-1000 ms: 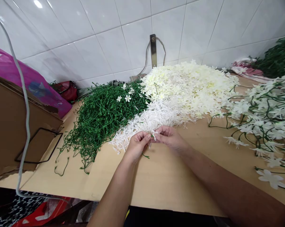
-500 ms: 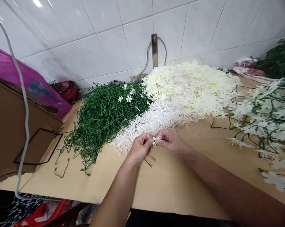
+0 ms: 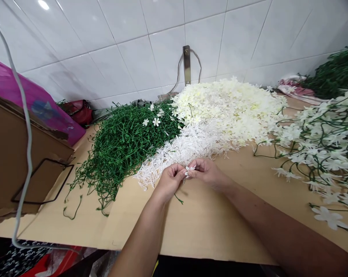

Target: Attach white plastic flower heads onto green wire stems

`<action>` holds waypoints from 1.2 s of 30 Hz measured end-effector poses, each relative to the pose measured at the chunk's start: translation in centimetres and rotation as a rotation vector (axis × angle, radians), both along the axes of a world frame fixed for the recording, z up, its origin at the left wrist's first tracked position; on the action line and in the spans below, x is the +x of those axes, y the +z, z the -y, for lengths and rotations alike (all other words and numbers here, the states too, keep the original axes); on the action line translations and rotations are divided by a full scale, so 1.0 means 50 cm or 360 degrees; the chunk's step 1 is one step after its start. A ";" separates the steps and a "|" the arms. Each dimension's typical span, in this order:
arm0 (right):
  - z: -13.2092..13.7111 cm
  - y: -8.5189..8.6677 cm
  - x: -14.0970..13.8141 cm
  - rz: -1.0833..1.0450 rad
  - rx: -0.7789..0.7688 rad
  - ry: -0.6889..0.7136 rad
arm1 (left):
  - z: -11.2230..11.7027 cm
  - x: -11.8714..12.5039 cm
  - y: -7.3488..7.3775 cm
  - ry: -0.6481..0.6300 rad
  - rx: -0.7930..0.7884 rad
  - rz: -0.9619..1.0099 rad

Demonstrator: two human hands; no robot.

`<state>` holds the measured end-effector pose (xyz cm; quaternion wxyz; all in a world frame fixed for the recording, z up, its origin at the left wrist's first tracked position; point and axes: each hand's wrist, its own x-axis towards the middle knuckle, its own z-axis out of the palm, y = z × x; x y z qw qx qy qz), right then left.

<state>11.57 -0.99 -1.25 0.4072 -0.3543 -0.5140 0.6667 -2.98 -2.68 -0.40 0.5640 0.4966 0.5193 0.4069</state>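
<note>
My left hand (image 3: 169,181) and my right hand (image 3: 208,172) meet over the wooden table (image 3: 208,223), fingers pinched together. Between the fingertips sits a small white artificial flower (image 3: 189,169). A thin green stem (image 3: 178,199) hangs below my left hand, which pinches its upper end. Just behind my hands lies a heap of white stamen pieces (image 3: 188,144). A pile of green stems (image 3: 123,142) lies to the left and a mound of cream petals (image 3: 231,107) behind.
Finished flower sprays (image 3: 324,146) spread along the right side. A cardboard box (image 3: 15,154) with a black wire handle stands at left, a pink bag (image 3: 24,96) behind it. A grey cable (image 3: 24,127) hangs at left. White tiled wall at the back.
My hands have stayed together at the same spot, shifting only slightly; the white flower now shows more clearly between the fingertips. The view moved a little.
</note>
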 end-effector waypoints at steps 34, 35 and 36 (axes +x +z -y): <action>0.001 -0.009 -0.010 0.0058 -0.0046 -0.0039 | -0.003 0.005 0.001 -0.0018 0.0044 -0.0044; 0.003 -0.009 -0.013 0.0087 -0.0033 -0.0048 | -0.003 0.003 0.000 -0.0042 0.0049 -0.0036; 0.004 -0.009 -0.015 0.0114 -0.0025 -0.0060 | -0.004 0.001 -0.001 -0.0059 0.0050 -0.0029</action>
